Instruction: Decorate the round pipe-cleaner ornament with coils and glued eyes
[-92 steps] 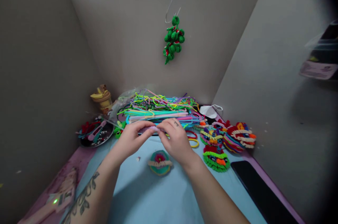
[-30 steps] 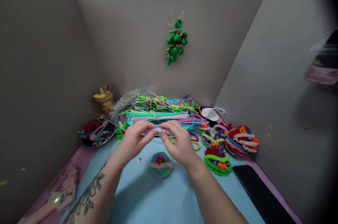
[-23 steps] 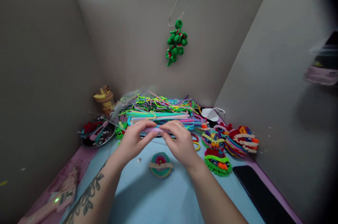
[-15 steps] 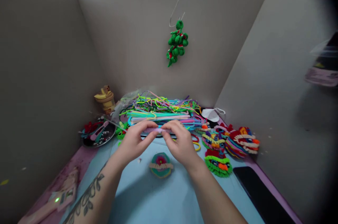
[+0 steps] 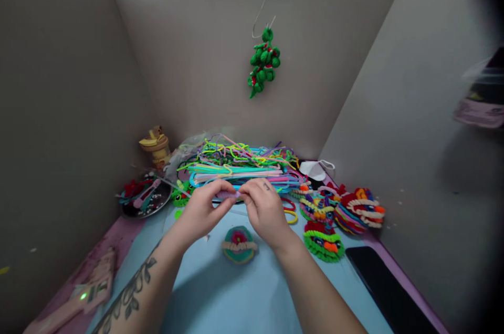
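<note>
The lilac pipe-cleaner piece (image 5: pixel 227 195) sits above the desk (image 5: pixel 232 302), pinched by the left hand (image 5: pixel 202 208), with the right hand (image 5: pixel 265 210) gripping its right end; fingers partly hide it, leaving its shape unclear

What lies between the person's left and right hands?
In the head view, a short, fuzzy lavender strip lies there, held by both the left hand and the right hand.

Lilac strip (image 5: pixel 226 195), teal disc (image 5: pixel 239 254) — cream band (image 5: pixel 237 246), crimson patch (image 5: pixel 238 237), light blue cloth (image 5: pixel 236 297)
</note>
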`<move>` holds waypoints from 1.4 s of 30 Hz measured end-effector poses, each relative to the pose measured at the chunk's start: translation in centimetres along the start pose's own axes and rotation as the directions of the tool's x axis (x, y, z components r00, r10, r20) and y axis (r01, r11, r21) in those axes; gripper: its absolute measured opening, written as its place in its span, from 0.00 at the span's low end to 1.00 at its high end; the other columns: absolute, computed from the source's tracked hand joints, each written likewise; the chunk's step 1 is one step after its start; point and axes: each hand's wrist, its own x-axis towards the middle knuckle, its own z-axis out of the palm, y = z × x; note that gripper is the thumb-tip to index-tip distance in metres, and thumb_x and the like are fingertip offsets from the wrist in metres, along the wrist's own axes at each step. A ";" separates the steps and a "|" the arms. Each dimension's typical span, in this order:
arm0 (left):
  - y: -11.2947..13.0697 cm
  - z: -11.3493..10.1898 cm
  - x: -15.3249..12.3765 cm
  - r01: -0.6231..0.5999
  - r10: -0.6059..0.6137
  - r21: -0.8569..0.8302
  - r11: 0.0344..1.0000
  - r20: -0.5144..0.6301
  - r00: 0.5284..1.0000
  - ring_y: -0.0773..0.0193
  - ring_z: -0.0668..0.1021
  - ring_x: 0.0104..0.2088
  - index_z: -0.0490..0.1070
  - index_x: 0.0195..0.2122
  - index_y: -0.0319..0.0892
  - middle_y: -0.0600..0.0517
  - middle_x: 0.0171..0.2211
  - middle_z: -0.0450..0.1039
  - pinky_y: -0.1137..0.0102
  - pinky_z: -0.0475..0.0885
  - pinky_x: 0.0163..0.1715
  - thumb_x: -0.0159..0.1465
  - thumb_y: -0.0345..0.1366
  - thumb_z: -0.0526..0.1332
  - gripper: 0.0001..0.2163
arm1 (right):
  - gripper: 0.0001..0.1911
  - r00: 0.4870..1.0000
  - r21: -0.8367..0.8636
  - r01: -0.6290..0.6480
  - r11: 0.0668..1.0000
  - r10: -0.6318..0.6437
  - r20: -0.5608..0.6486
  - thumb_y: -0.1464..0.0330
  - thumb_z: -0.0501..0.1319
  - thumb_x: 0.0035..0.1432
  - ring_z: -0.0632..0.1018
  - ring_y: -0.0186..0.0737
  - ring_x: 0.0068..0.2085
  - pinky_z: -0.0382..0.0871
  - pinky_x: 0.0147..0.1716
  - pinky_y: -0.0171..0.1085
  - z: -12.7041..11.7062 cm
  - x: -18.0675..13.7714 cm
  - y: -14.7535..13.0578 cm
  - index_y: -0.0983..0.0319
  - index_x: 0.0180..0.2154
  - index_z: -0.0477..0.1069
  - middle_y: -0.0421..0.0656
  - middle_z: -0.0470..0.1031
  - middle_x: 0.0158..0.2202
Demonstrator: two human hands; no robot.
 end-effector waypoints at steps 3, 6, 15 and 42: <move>-0.1 0.0 0.0 0.009 -0.009 -0.011 1.000 -0.019 1.000 0.67 0.75 0.31 0.70 0.35 0.42 0.53 0.31 0.74 0.75 0.69 0.31 0.62 0.34 0.60 0.03 | 0.07 1.000 0.016 -0.001 1.000 0.001 -0.012 0.71 0.54 0.64 0.72 0.45 0.42 0.66 0.43 0.44 -0.1 0.1 0.1 0.60 0.37 0.71 0.46 0.74 0.36; -0.2 -0.1 0.0 0.021 -0.023 -0.025 0.999 -0.063 0.998 0.66 0.75 0.32 0.70 0.36 0.42 0.53 0.32 0.74 0.73 0.69 0.33 0.62 0.35 0.60 0.03 | 0.07 1.000 0.072 0.002 0.997 0.000 -0.030 0.70 0.58 0.61 0.72 0.45 0.44 0.66 0.45 0.44 -0.1 0.2 0.3 0.60 0.42 0.71 0.46 0.75 0.40; 0.5 -0.8 -0.1 0.095 -0.125 -0.230 0.969 -0.120 0.985 0.61 0.75 0.44 0.64 0.51 0.43 0.47 0.47 0.70 0.69 0.71 0.42 0.59 0.37 0.63 0.18 | 0.05 0.954 0.249 -0.154 0.956 0.210 -0.216 0.67 0.58 0.61 0.75 0.40 0.38 0.68 0.39 0.39 -2.0 0.5 -0.3 0.59 0.36 0.72 0.42 0.76 0.35; -3.3 8.6 -8.0 0.606 -0.591 -0.495 0.623 0.210 0.779 0.56 0.78 0.38 0.65 0.42 0.40 0.48 0.35 0.75 0.61 0.72 0.39 0.53 0.45 0.66 0.20 | 0.19 0.605 0.711 -0.661 0.241 0.732 0.314 0.52 0.64 0.50 0.76 0.43 0.40 0.70 0.40 0.42 1.6 -12.2 2.4 0.60 0.35 0.67 0.45 0.76 0.40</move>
